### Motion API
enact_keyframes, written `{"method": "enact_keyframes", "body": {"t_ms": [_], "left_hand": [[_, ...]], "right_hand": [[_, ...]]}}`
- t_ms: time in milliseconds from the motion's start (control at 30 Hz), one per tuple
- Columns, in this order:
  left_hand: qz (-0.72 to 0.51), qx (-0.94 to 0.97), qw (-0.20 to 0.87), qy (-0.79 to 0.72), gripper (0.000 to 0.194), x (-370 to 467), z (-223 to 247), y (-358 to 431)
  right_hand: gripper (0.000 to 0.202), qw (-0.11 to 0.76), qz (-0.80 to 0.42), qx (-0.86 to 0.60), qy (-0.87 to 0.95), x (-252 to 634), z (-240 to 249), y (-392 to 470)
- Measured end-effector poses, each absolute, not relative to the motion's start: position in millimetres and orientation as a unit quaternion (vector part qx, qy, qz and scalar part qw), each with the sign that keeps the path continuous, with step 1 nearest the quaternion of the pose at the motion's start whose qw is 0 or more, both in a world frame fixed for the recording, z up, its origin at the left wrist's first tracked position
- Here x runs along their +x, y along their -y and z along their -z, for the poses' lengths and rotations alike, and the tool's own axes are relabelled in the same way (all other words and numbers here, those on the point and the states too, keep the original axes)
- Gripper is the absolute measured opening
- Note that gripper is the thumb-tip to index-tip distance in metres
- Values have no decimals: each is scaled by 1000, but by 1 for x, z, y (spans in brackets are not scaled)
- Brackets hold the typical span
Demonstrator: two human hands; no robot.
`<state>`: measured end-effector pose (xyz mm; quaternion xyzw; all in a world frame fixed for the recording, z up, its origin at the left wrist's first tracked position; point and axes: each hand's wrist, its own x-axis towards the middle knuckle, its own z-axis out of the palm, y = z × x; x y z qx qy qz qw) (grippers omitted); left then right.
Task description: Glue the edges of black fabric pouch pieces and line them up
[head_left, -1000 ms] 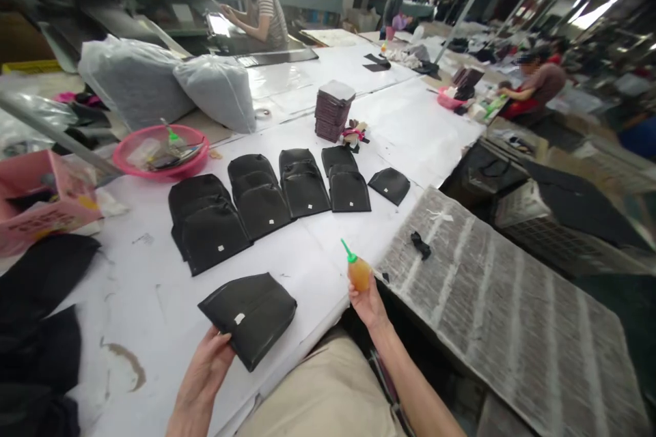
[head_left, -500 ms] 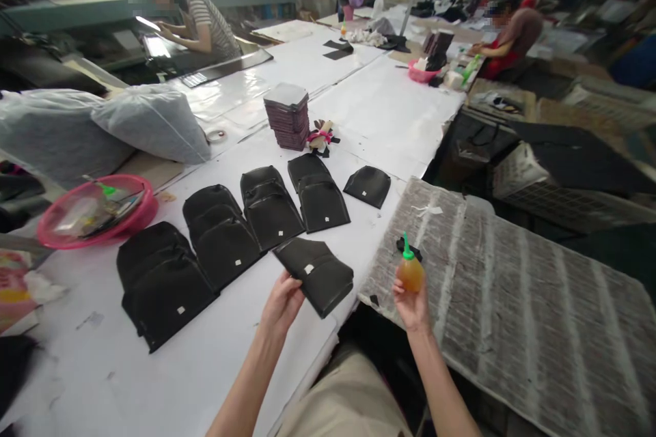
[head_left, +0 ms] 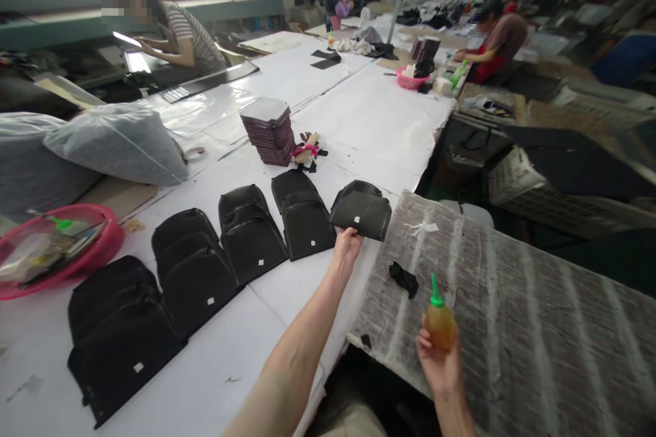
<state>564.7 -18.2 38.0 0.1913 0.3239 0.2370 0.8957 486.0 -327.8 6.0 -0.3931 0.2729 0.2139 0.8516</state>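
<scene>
1. Over the worktop [head_left: 374,116], reaches forward with left hand [head_left: 349,244], pinching black panel [head_left: 370,217] right of overlapping panels [head_left: 305,222].
2. Curls right hand [head_left: 443,363] round bottle [head_left: 441,323] of amber liquid [head_left: 443,336].
3. Has clutter [head_left: 57,246] in pink basin [head_left: 113,227].

The left hand [head_left: 349,243] has carried its flat black piece [head_left: 365,218] from the near edge of the tabletop [head_left: 382,116] up to the end of the row [head_left: 256,239]. Now it hides the front of the lone black piece [head_left: 359,187]. The right hand [head_left: 445,365] has moved the bottle [head_left: 441,326] past the black scrap [head_left: 404,280]. The pink box has gone from view.
</scene>
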Motion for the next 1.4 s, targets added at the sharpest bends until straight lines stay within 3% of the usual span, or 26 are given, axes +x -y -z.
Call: {"method": "enact_keyframes", "body": {"t_ms": [100,267,467,700,833,933,1067,1233,1400], "left_hand": [[-228,134,878,-399,55,574,-1,38],[-192,121,871,-435,40,566,34,63],[-170,127,861,-462,37,561,35,71],[-59,202,822,-529,28,541,30,76],[-67,252,818,-513,21,490,29,75],[-41,398,805,-439,15,420,39,66],[-65,593,652,-468,8,295,57,46],[-175,647,414,-616,14,131,52,23],[-110,643,174,-737,25,-2,35,-5]], "right_hand": [[55,838,-201,-418,-288,482,2,340],[56,826,-190,-431,-311,480,6,352],[54,825,-209,-429,-303,483,14,354],[54,817,-236,-448,-275,482,18,341],[51,810,-249,-451,-281,481,10,319],[51,793,-284,-471,-263,480,5,299],[55,760,-357,-499,-214,475,10,273],[58,717,-447,-518,-132,455,20,222],[57,669,-519,-527,-65,404,14,168]]}}
